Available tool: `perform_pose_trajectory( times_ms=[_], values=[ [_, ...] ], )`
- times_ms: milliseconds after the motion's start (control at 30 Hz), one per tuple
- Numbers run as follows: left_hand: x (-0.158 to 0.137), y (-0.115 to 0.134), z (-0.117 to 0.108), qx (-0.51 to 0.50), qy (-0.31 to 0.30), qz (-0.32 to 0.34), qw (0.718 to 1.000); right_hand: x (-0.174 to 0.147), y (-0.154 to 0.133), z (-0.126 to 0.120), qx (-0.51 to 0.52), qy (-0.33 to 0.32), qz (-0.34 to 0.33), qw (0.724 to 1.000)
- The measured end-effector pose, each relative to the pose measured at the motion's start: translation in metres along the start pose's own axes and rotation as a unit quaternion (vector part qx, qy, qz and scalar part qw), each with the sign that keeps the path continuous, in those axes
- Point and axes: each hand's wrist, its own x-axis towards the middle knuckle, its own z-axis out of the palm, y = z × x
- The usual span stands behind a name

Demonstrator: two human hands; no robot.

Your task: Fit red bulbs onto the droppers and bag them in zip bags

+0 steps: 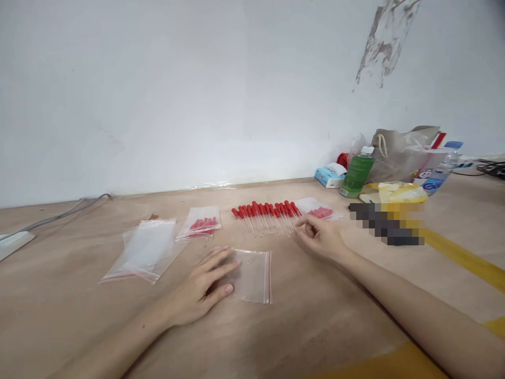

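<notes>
My left hand [209,281] lies open, fingers spread, on the left part of a clear zip bag [252,276] with a red seal line. A row of small screwdrivers [266,210] with red handles and thin shafts lies beyond it, handles towards the wall. At the right end of that row, my right hand [319,237] has its fingers curled into a pinch beside the last screwdriver. Whether anything is between those fingertips is hidden.
Several flat zip bags [148,247] lie at left. Filled bags of red-handled pieces, one left of the row [203,223] and one right [320,211], flank it. A tissue pack [330,175], green bottle [357,173] and water bottle [444,168] stand near the wall. Yellow tape [465,258] crosses the table.
</notes>
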Motion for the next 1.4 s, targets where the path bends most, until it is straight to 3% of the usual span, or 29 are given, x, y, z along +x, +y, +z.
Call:
perform_pose_trajectory(
  times_ms=[133, 200, 300, 500, 733, 967, 1200, 1400],
  values=[
    [-0.002, 0.002, 0.005, -0.025, -0.027, -0.028, 0.999, -0.011, -0.027, 0.002, 0.112, -0.198, -0.106, 0.968],
    [-0.002, 0.005, 0.006, -0.024, -0.024, -0.036, 0.999, -0.016, -0.038, 0.005, 0.130, -0.246, -0.142, 0.950],
    [0.000, 0.007, 0.007, -0.023, -0.019, -0.034, 0.999, -0.020, -0.045, 0.010, 0.149, -0.247, -0.179, 0.940],
    [-0.001, 0.007, 0.007, -0.020, -0.019, -0.034, 0.999, -0.017, -0.037, 0.013, 0.155, -0.218, -0.163, 0.950],
    [-0.001, 0.007, 0.008, -0.015, -0.015, -0.030, 0.999, -0.016, -0.035, 0.012, 0.154, -0.233, -0.209, 0.937],
    [-0.002, 0.008, 0.006, -0.012, -0.013, -0.030, 0.999, -0.015, -0.042, 0.011, 0.198, -0.286, -0.255, 0.902],
    [0.000, 0.009, 0.006, -0.018, -0.023, -0.040, 0.999, -0.013, -0.042, 0.010, 0.069, -0.365, -0.297, 0.880],
    [-0.003, 0.002, 0.002, -0.095, 0.009, -0.066, 0.993, -0.010, -0.039, 0.008, 0.046, -0.352, -0.273, 0.894]
  ],
)
